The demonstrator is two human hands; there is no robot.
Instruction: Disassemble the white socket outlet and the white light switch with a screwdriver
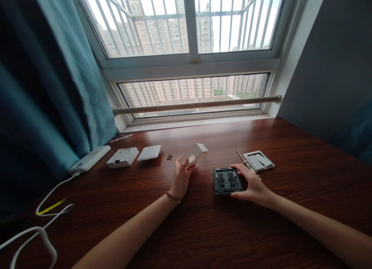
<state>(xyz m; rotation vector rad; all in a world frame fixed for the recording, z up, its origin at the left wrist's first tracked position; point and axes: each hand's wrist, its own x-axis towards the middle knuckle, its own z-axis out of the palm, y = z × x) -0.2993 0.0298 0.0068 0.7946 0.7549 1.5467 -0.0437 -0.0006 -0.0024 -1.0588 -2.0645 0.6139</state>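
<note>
My left hand [183, 178] is closed on a translucent whitish plastic box-shaped cover [198, 150], held tilted above the table. A small white patch shows through it near my fingers. On the right, the thumb and fingers of my right hand [252, 185] grip the right side of a dark grey square wall switch module [226, 182], its two sets of inner parts facing up. Just beyond that hand lies a white switch frame with rocker panels [259, 161]. A thin screwdriver [240, 156] reaches out beside the frame, partly hidden by my fingers.
To the left stand a white mounting box [123, 157] and a white socket plate [149, 152]. Several small screws [169, 157] lie near them. A white power bank [89, 159] with a white cable [48, 197] sits by the blue curtain [55, 75]. A window [192, 64] borders the wooden table [174, 242].
</note>
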